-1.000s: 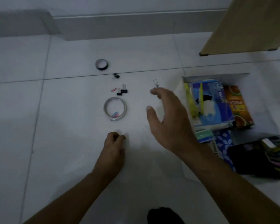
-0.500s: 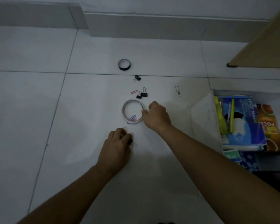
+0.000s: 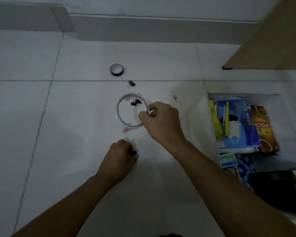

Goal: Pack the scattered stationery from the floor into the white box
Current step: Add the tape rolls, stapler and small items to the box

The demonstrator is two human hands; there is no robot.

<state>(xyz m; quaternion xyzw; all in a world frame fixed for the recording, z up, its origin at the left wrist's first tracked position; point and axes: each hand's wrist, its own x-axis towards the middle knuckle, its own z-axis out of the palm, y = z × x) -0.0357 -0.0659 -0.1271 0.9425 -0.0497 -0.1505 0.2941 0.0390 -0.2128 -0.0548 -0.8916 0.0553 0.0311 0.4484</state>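
Note:
My right hand [image 3: 161, 120] pinches the right rim of a thin white tape ring [image 3: 120, 117], which is lifted and tilted above the floor. Through the ring I see black binder clips [image 3: 135, 102] and a pink paper clip [image 3: 127, 99] on the tiles. Another pink paper clip [image 3: 126, 130] lies just below the ring. My left hand [image 3: 120, 159] is fisted on the floor with a small black object [image 3: 133, 153] showing at its fingers. A black tape roll [image 3: 116, 69] and a black binder clip [image 3: 131, 83] lie farther away. The white box [image 3: 200, 115] stands open at the right.
The box holds a blue face-mask pack [image 3: 237, 124], an orange packet [image 3: 263, 129] and yellow-green items. Small dark bits [image 3: 174, 96] lie on the tile left of the box. A black pouch [image 3: 277, 190] lies near the box. A wooden furniture panel [image 3: 272, 40] stands at top right.
My right hand reached from near the box to the white tape ring, gripped its rim and lifted it up off the floor. My left hand stayed fisted in place.

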